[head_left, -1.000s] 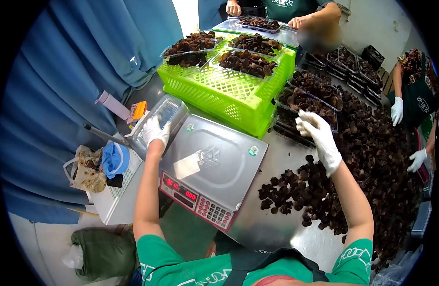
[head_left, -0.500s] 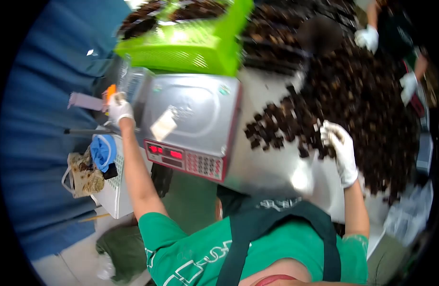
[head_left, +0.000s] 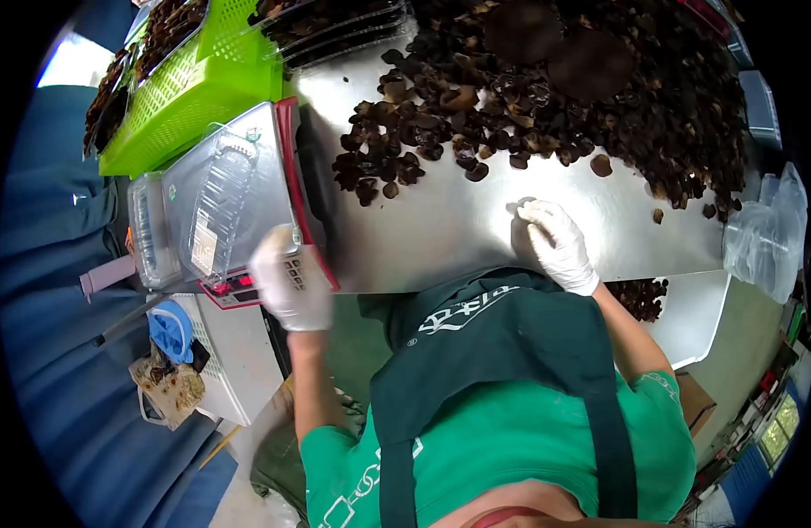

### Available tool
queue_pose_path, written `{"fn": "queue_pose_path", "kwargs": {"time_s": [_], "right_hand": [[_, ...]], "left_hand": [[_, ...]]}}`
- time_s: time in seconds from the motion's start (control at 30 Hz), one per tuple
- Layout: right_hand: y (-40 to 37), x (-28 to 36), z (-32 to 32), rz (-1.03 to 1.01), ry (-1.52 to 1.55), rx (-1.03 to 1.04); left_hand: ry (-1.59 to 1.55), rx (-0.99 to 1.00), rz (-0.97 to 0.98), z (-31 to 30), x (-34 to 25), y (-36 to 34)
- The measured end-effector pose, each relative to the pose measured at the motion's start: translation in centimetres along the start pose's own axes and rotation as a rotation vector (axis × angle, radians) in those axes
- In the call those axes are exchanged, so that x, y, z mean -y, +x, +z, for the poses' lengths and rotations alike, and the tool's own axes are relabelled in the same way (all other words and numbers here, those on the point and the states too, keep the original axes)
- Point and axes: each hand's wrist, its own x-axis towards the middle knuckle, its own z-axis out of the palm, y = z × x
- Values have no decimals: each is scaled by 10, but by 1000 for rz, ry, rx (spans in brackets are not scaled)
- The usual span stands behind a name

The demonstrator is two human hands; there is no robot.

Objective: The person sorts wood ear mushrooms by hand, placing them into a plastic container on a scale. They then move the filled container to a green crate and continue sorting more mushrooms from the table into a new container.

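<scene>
My left hand (head_left: 291,280), in a white glove and smeared by motion, is over the keypad corner of the scale (head_left: 273,176); its fingers cannot be made out clearly. On the scale's metal pan lies a clear plastic container (head_left: 225,198) with a pale label (head_left: 203,246) showing at its near end. My right hand (head_left: 559,248), also white-gloved, hovers at the near edge of the steel table (head_left: 423,238). Its thumb is apart from its fingers and nothing shows in it. Beyond it spreads a large heap of dark brown, flake-like pieces (head_left: 546,106).
A green basket (head_left: 194,106) stands behind the scale, with filled clear trays (head_left: 344,31) beside it. More clear containers (head_left: 152,233) are left of the scale. Clear plastic bags (head_left: 769,233) hang at the right edge. A white bin (head_left: 696,321) sits below the table.
The view has turned. My left hand has come back from beyond the scale to its keypad, and a clear container now lies on the pan. My right hand has left the dark pieces.
</scene>
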Motion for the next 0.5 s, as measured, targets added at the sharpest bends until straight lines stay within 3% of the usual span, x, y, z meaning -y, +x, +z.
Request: {"fn": "queue_pose_path", "kwargs": {"time_s": [0.13, 0.3, 0.5], "right_hand": [[11, 1, 10, -34, -150, -75], [103, 14, 13, -235, -217, -123], [259, 6, 43, -225, -630, -110]], "left_hand": [[-174, 365, 41, 64, -44, -21], [-95, 259, 120, 141, -39, 53], [36, 490, 82, 222, -53, 173]]}}
